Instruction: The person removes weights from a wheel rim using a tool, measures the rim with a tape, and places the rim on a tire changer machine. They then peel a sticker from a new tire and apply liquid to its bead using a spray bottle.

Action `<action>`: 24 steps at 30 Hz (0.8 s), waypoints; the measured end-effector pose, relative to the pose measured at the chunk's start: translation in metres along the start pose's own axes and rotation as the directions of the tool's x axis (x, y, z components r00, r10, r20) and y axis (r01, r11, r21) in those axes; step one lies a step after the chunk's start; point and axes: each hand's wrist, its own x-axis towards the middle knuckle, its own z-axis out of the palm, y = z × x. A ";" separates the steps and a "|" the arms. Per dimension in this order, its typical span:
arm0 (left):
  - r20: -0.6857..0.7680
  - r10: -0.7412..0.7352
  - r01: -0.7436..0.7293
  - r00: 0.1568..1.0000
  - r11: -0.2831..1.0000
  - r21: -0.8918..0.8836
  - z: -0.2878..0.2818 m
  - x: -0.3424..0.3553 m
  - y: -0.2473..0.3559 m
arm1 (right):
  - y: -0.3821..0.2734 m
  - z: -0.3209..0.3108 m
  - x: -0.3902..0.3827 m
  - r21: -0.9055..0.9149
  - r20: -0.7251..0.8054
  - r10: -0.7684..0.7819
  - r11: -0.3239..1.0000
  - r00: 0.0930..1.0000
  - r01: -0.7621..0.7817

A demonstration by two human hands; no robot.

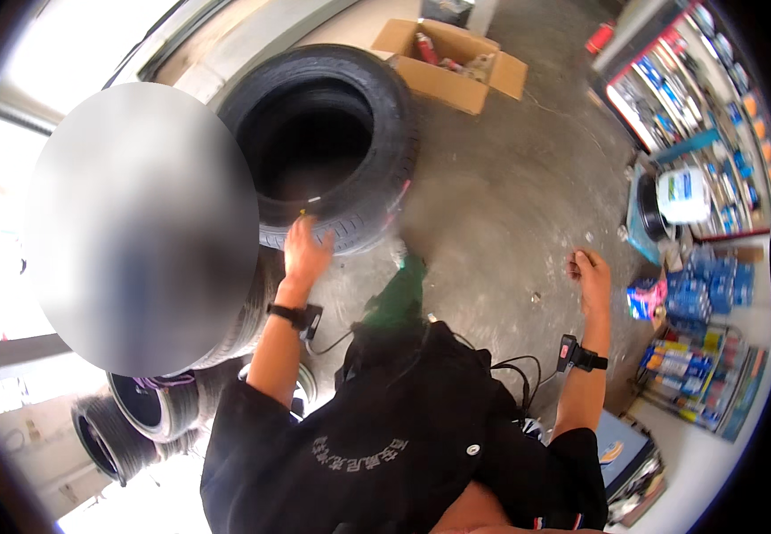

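A large black tire (385, 133) lies on its side in the upper middle, with a small yellow mark on its rim. My left hand (305, 249) reaches to the tire's near side, fingers apart and slightly blurred; whether it touches the rubber is unclear. My right hand (588, 276) hangs out to the right over the floor, fingers curled; anything inside is hidden. Both wrists wear black bands with small devices and cables. A green trouser leg (394, 289) shows between my arms.
An open cardboard box (510, 76) stands beyond the tire on the concrete floor (501, 205). Shelves (706, 107) of goods, a white bucket (683, 196) and bottled water packs (714, 280) line the right. Several tires (118, 432) stand at lower left, partly behind a blurred patch.
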 end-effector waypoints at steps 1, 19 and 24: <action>-0.009 -0.003 0.003 1.000 1.000 0.017 0.013 0.019 0.010 | -0.010 0.011 0.020 -0.084 0.062 -0.030 0.996 0.998 0.035; 0.041 -0.387 0.384 0.921 0.921 0.071 0.078 0.116 0.084 | -0.147 0.282 0.319 -0.328 0.831 -0.092 0.715 0.549 0.618; -0.053 -0.538 0.539 0.841 0.828 0.153 0.089 0.127 0.113 | -0.178 0.381 0.330 -0.016 0.962 -0.206 0.612 0.180 0.790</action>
